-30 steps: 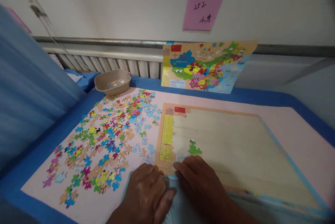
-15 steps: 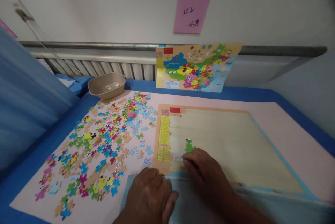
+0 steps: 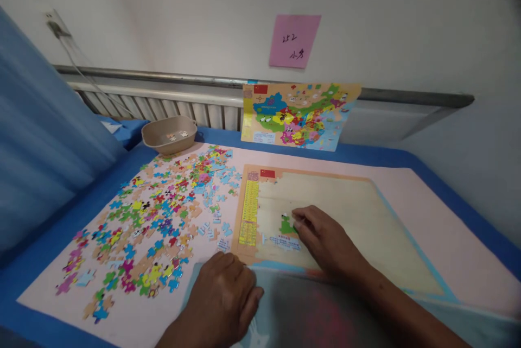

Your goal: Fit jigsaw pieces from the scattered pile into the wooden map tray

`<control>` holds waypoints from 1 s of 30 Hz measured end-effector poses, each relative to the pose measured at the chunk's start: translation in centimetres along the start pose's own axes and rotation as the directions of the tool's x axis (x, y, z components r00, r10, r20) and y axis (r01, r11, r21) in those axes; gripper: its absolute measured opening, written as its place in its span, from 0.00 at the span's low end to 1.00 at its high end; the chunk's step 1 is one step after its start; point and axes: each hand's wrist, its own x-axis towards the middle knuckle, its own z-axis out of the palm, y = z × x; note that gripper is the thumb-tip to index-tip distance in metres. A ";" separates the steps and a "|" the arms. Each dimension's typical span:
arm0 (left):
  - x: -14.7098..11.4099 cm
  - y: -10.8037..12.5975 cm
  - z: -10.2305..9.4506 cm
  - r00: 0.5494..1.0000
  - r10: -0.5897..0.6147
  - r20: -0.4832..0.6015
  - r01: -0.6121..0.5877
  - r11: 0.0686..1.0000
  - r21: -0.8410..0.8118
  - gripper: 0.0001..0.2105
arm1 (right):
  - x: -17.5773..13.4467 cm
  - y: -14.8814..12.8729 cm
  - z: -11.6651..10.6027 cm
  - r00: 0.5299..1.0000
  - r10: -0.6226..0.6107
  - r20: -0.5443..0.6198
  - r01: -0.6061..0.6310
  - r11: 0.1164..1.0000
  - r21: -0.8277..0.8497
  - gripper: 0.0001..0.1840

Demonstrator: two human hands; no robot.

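Observation:
My right hand (image 3: 321, 236) is over the wooden puzzle board (image 3: 345, 201). Its thumb and fingertips come together at the right edge of a green puzzle piece (image 3: 286, 224), partly hiding it. Just below that piece lies a joined group of white pieces with printed text (image 3: 285, 241). Yellow strip pieces (image 3: 249, 212) and a red flag piece (image 3: 267, 174) fill the board's left side. My left hand (image 3: 228, 293), fingers curled, rests at the near edge left of the board; nothing shows in it.
Many loose puzzle pieces (image 3: 163, 217) spread over the pink sheet (image 3: 44, 296) on the left. A beige basket (image 3: 169, 144) with a few pieces stands behind them. A printed map picture (image 3: 301, 117) leans at the wall rail (image 3: 163, 79). A blue curtain (image 3: 49, 120) hangs at left.
My right hand has moved up from the white text pieces to the green piece, uncovering the text. My left hand stays at the near edge. The whole view has shifted slightly.

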 end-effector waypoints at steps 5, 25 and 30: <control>-0.4 0.3 -0.2 0.999 -0.020 -0.026 0.021 0.999 0.046 0.10 | -1.1 1.8 0.4 0.991 -0.123 -0.045 0.121 0.992 -0.040 0.16; -0.4 0.2 -0.5 0.999 -0.018 -0.028 0.020 0.998 0.057 0.10 | -1.6 2.6 0.0 0.957 -0.232 0.172 0.247 0.966 -0.073 0.28; -0.2 0.4 -0.6 0.999 -0.022 -0.044 0.025 0.998 0.055 0.10 | -1.7 2.9 0.2 0.959 -0.236 0.154 0.249 0.966 -0.067 0.28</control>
